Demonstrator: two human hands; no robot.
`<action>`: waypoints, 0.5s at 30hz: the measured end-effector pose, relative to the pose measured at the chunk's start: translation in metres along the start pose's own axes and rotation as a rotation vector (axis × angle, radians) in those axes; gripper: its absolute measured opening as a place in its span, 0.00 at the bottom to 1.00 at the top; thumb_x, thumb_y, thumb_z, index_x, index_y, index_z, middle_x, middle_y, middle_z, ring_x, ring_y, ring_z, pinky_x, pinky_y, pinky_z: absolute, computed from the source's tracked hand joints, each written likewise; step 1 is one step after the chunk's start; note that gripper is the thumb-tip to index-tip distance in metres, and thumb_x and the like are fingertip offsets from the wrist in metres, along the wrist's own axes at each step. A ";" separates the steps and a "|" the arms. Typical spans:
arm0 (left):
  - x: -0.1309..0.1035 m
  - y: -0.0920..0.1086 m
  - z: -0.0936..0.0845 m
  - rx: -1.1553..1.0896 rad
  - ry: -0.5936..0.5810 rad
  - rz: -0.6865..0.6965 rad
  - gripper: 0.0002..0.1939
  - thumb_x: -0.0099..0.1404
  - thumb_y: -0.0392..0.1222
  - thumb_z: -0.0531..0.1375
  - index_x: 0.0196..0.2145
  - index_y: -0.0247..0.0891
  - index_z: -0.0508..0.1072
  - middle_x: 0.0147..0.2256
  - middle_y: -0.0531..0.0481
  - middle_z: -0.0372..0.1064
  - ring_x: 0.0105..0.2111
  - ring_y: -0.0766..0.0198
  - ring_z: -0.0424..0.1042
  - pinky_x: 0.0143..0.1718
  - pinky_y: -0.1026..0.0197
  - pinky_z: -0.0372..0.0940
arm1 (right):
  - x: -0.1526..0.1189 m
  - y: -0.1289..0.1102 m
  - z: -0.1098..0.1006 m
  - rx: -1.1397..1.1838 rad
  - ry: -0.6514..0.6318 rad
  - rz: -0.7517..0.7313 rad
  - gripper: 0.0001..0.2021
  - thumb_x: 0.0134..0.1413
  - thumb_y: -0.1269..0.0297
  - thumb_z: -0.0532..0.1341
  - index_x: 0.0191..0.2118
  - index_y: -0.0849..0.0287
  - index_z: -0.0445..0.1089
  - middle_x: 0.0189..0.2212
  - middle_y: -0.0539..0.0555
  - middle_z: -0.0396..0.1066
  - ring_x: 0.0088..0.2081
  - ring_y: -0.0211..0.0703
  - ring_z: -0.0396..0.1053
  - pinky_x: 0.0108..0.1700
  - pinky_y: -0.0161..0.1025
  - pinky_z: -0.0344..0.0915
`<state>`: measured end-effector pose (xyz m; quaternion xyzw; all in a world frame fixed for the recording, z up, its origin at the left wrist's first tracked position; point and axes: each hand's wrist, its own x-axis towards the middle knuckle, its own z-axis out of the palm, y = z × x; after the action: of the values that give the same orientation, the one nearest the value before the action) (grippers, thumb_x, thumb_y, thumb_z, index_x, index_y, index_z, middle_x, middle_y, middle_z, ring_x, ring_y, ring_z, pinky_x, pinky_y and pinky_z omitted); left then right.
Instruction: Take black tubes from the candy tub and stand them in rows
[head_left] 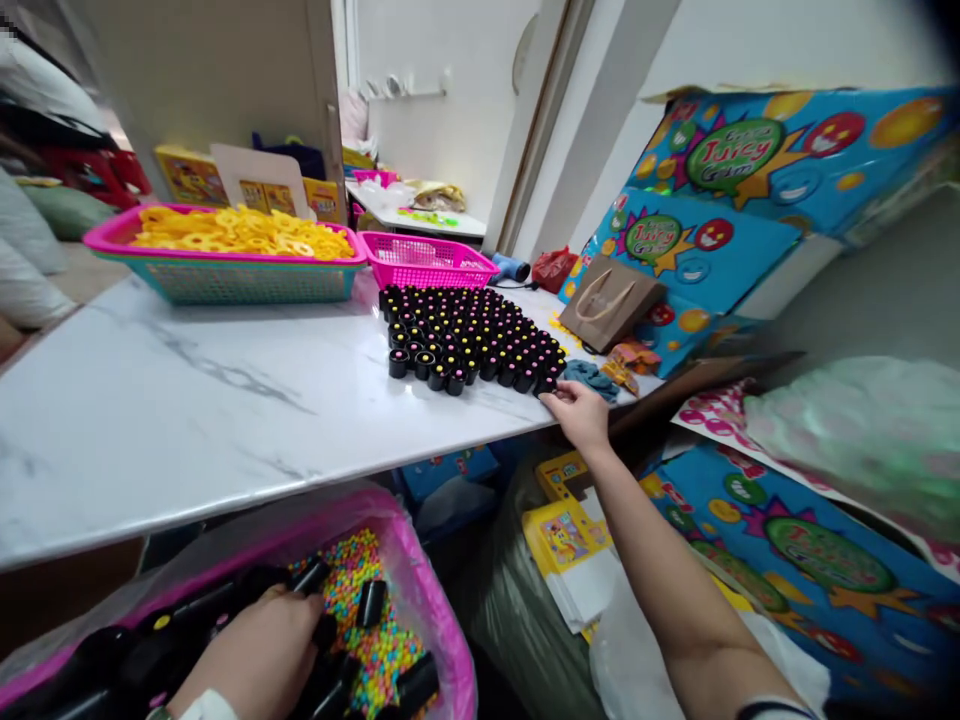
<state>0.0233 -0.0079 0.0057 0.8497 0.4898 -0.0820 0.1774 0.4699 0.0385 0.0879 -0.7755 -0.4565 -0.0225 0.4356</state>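
My right hand point(581, 410) reaches to the near right corner of a block of upright black cylinders point(480, 335) on the table. Its thumb and fingers close on a black cylinder point(545, 385) at that corner. Pink or yellow dots show in the tops of the cylinders. Down in a pink basket point(446, 620) lined with clear plastic, my left hand point(259, 645) is closed around a black cylinder point(311, 575); its fingertips are partly hidden. Around it lie more black cylinders point(371, 604) and many small coloured candy balls point(382, 650).
On the marble-patterned table point(187, 400) stand a pink basket of yellow rings point(247, 235) and another pink basket point(427, 262). To the right are a brown paper bag point(611, 300), a blue cloth point(592, 380) and blue gum cartons point(697, 235). A green sack point(510, 590) stands below the table edge.
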 end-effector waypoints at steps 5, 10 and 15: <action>0.000 0.011 -0.019 -0.229 0.240 0.004 0.12 0.56 0.34 0.54 0.38 0.40 0.70 0.38 0.44 0.74 0.41 0.51 0.74 0.46 0.50 0.66 | -0.025 -0.009 0.001 0.053 0.133 -0.035 0.20 0.48 0.51 0.64 0.42 0.61 0.71 0.32 0.57 0.76 0.31 0.47 0.73 0.43 0.46 0.69; -0.013 0.042 -0.048 -0.928 0.413 0.085 0.09 0.60 0.45 0.58 0.30 0.41 0.59 0.43 0.45 0.73 0.45 0.58 0.73 0.47 0.56 0.67 | -0.132 -0.067 0.001 0.516 -0.415 -0.114 0.19 0.53 0.56 0.64 0.49 0.58 0.69 0.42 0.58 0.75 0.38 0.44 0.74 0.37 0.38 0.72; -0.014 0.053 -0.039 -1.112 0.462 0.180 0.09 0.60 0.41 0.60 0.30 0.39 0.62 0.40 0.45 0.72 0.42 0.60 0.73 0.46 0.56 0.68 | -0.191 -0.120 0.037 0.657 -1.022 -0.320 0.19 0.57 0.61 0.61 0.54 0.56 0.69 0.44 0.53 0.76 0.43 0.42 0.74 0.45 0.38 0.71</action>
<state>0.0603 -0.0278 0.0581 0.6635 0.4115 0.3879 0.4899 0.2583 -0.0428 0.0611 -0.4361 -0.7006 0.4274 0.3692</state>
